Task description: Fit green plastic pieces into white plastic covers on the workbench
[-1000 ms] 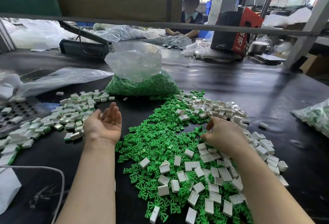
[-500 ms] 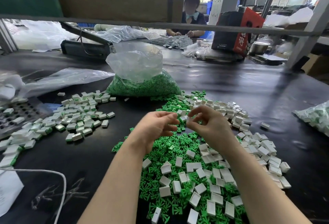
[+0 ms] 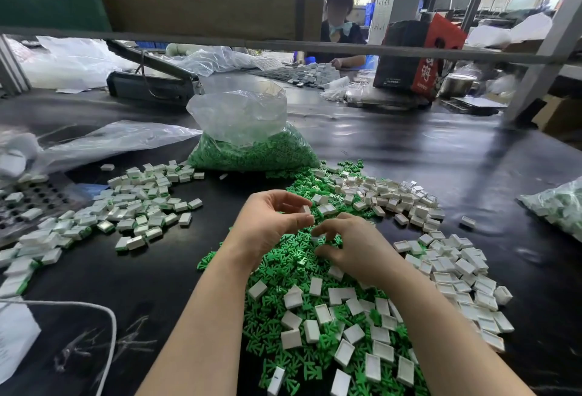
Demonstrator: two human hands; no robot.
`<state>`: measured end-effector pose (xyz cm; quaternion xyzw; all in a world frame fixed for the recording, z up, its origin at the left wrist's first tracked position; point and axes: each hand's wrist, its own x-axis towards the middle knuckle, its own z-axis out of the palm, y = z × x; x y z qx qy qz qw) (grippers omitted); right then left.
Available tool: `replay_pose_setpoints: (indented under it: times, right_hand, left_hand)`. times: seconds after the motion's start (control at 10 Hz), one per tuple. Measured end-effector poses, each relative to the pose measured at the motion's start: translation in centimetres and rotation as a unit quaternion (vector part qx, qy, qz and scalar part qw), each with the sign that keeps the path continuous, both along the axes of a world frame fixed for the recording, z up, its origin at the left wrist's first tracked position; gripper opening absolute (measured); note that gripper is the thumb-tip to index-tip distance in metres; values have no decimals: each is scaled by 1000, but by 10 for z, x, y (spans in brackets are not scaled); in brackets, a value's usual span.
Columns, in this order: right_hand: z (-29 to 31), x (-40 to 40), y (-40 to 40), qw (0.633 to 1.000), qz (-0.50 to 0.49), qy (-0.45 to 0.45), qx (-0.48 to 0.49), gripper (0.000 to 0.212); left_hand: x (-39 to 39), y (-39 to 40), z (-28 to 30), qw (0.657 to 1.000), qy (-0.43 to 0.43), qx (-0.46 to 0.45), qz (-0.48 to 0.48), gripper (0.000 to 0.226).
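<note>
The left hand (image 3: pixel 271 222) has its fingers curled, pinching a small white cover (image 3: pixel 306 209) between thumb and fingertips, held up just above the heap. Right beside it and slightly lower, the right hand (image 3: pixel 349 244) curls its fingers down into the green pieces (image 3: pixel 283 269); whether it actually has one caught between thumb and forefinger, I cannot tell from here.

The green pieces are tiny, bright, branching bits of moulded plastic with a matte look, lying tangled in a loose mound directly under both hands. The white covers (image 3: pixel 352 332) are little rectangular shells, glossy and smooth, some face down like blocks, others turned up showing a shallow hollow; they scatter over the green nearer the wrists and spread in a band to the right of the right hand.

Left of the left hand sits a separate spread of fitted covers (image 3: pixel 138 206), white with green showing at the edges. Beyond the fingertips stands a crinkled clear plastic bag (image 3: pixel 245 131) with green pieces in it. The workbench (image 3: pixel 441 156) is dark and faintly shiny.
</note>
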<state>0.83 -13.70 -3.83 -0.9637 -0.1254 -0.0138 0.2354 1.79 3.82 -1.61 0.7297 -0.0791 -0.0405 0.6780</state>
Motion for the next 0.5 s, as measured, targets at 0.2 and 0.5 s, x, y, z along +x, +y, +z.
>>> replay_pose_setpoints:
  times: [0.2,0.5]
  right_hand:
    - [0,-1,0,1000,3,-7,0,15]
    - [37,-18,-19,999,-22,42,17,12]
  left_hand:
    - [1,0,-2,998,-6,67,2,10]
    - [-8,-8,10,944,-50,321,56,22]
